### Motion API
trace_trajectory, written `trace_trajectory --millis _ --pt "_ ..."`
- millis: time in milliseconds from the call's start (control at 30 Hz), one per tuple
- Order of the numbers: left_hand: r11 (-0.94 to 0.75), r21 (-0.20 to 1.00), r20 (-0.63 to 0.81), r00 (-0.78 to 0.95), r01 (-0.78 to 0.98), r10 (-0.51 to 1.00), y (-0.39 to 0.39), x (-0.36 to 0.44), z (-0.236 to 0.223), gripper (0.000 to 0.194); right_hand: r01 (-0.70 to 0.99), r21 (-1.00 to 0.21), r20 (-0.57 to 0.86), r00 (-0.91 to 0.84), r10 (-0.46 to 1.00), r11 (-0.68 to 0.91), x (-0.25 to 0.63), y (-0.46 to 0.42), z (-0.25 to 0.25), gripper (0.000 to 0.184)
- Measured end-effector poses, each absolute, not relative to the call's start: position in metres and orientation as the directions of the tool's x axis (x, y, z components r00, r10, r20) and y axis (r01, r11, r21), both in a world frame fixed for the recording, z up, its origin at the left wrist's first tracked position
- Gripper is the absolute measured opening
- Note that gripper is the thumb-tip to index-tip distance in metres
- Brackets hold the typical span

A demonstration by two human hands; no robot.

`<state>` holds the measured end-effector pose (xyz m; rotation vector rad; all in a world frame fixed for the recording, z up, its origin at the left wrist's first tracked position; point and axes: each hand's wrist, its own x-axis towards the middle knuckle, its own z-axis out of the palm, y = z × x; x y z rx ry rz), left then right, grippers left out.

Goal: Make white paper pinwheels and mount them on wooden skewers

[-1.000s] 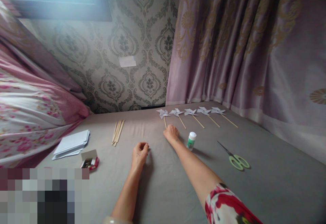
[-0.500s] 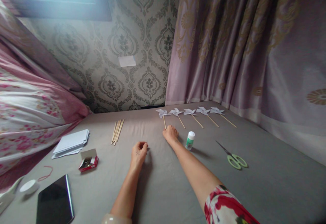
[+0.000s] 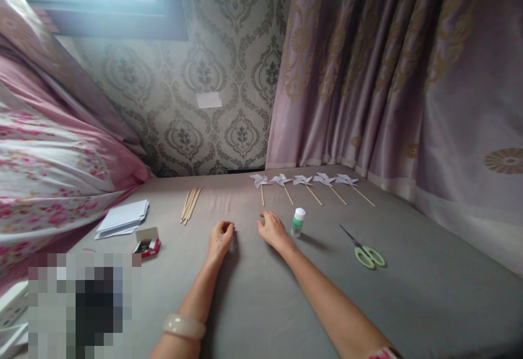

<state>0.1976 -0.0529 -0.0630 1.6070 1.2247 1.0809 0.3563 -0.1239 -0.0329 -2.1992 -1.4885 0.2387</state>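
My left hand [image 3: 220,239] rests on the grey sheet with thumb and fingertips pressed together; whatever may be between them is too small to make out. Just to its right, my right hand [image 3: 273,230] hovers low over the sheet, fingers loosely bent and apart, holding nothing. Beyond it lies a row of several white paper pinwheels [image 3: 303,181] on thin sticks, the leftmost pinwheel [image 3: 259,180] with its stick end closest to my fingers. A glue stick [image 3: 298,223] with a white cap and green label stands upright beside my right hand.
Scissors [image 3: 365,253] with green handles lie to the right. On the left are loose wooden sticks [image 3: 190,206], a stack of white paper [image 3: 123,218] and an open red box [image 3: 147,245] of small metal pieces. A pixelated patch hides the lower left; a white power strip [image 3: 14,310] shows beside it.
My right hand has let go of the leftmost pinwheel's stick and drawn back toward me, its fingers loosening. My left hand stays pinched in nearly the same place. The view has shifted slightly.
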Motion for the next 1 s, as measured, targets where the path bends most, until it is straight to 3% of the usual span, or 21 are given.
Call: trace_trajectory --millis 400,1000 --pt "-0.237 0.908 0.207 0.123 0.346 0.971 -0.065 0.203 -0.059 0.019 0.897 -0.435 0.138 0.148 0.979 -0.074 0.325 -0.173 -0.032 0.029" --pt "-0.139 0.936 0.067 0.223 0.324 0.972 -0.065 0.187 -0.060 0.024 0.963 -0.271 0.199 0.063 0.978 -0.007 0.318 -0.189 -0.045 0.027"
